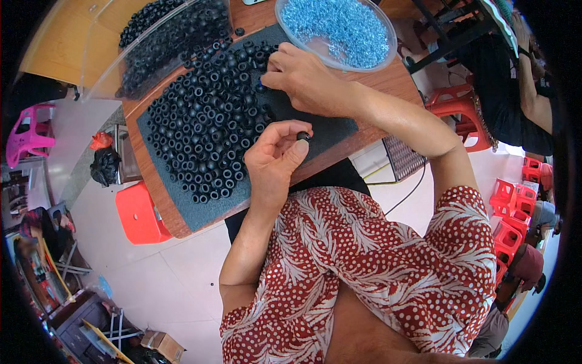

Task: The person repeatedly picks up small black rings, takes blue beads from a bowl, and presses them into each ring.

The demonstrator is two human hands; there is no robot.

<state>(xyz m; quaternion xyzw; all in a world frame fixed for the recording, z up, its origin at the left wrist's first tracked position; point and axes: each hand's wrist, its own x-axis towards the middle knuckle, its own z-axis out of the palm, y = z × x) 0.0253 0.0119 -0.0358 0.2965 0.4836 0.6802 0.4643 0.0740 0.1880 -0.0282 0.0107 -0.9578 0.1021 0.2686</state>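
Note:
My left hand (274,159) is closed, pinching a small black ring-shaped part (303,136) between thumb and fingertips above the near edge of the dark mat (330,130). Just beyond it, my right hand (303,80) reaches in over the right side of a wide pile of black ring-shaped parts (209,115). Its fingers are curled together, and a speck of blue shows by the fingertips; what they hold, if anything, is too small to name. Many of the parts in the pile lie with their round holes facing up.
A clear bin (103,73) of more black parts tilts at the table's far left. A round clear tub (393,45) of small glossy blue pieces stands far right on the wooden table (394,100). Red stools (140,212) flank the table. Another person (500,91) is at the right.

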